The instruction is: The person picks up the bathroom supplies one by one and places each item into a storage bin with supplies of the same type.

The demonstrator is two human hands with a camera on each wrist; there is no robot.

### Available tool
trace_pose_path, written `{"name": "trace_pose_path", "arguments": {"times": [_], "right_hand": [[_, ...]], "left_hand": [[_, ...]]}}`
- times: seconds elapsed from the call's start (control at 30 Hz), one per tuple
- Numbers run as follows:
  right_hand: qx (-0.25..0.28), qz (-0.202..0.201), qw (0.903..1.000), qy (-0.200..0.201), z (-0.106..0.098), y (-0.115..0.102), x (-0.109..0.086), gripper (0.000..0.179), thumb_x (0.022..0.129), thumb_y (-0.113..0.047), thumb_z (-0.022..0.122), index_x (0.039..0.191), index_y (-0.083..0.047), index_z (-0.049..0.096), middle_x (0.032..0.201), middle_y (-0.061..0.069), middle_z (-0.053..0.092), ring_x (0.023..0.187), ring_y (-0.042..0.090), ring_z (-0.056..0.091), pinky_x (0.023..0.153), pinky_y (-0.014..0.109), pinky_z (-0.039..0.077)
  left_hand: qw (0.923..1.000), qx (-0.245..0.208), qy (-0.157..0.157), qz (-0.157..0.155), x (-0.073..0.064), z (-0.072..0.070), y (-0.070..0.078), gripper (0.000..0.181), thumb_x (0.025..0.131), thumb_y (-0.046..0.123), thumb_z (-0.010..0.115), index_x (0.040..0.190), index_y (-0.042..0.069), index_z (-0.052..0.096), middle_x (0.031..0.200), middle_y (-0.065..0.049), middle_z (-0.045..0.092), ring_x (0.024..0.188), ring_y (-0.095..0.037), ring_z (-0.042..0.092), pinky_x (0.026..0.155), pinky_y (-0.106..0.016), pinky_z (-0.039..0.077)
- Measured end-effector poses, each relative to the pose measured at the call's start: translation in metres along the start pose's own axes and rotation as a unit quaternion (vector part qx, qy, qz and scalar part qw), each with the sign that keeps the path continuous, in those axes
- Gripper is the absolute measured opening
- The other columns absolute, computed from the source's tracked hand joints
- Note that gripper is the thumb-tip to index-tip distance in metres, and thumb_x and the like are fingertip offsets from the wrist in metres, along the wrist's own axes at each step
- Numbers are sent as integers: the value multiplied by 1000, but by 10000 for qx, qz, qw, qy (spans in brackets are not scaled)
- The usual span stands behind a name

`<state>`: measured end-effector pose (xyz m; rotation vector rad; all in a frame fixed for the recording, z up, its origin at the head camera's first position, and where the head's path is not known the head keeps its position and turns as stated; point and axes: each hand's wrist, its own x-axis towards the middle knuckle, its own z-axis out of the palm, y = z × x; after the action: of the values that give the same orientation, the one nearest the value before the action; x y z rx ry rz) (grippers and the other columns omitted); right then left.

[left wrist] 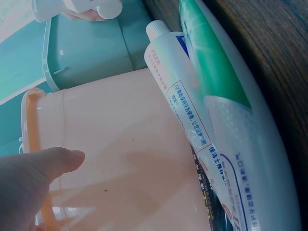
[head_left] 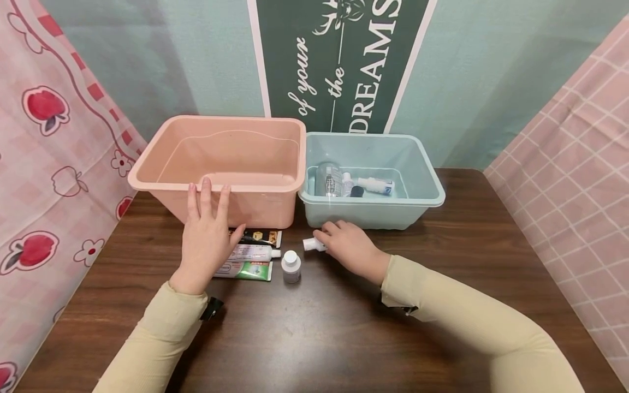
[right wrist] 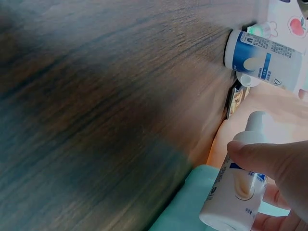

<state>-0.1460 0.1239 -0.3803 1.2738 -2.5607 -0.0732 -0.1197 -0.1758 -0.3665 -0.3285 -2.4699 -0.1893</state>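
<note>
My right hand [head_left: 351, 245] grips a small white bottle [right wrist: 236, 192] with a narrow cap, just in front of the light blue bin [head_left: 363, 214]. The bottle lies tilted, its cap toward the left in the head view. With fingers extended, my left hand [head_left: 203, 245] rests at the front rim of the pink bin [head_left: 267, 210]. Below that hand lie a black tube [head_left: 271, 237], a white toothpaste tube [head_left: 253, 252] and a green-and-white tube [head_left: 256, 271], partly hidden by it. Another white bottle [head_left: 291, 268] with a blue label stands upright beside the tubes.
Inside the blue bin are a clear bottle [head_left: 329, 180], a white tube [head_left: 375, 185] and a dark cap [head_left: 357, 191]. Both bins stand side by side at the back of the dark wooden table [head_left: 314, 338]. Patterned cloths hang around it.
</note>
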Motion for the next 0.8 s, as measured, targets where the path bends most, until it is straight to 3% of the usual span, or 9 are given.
{"name": "trace_pose_path", "arguments": {"times": [0.57,0.8], "right_hand": [[95,269,9994,-185,-11,2,-16,41,79,-13,72,118,-8,61,102,8,58,85,25,59,70,35,52],[128,430,9990,-58,-12,5,-27,38,80,-9,71,117,-7,62,101,9,59,85,24,60,70,36,52]], "left_hand": [[10000,-8,-48,-28,-1,-1,-1,85,73,30,78,140,0,36,145,-34,18,136,-49,5,92,-61,37],[10000,-25,-52,-28,0,-1,-2,86,73,30,78,141,1,35,145,-33,17,135,-50,6,92,-61,37]]}}
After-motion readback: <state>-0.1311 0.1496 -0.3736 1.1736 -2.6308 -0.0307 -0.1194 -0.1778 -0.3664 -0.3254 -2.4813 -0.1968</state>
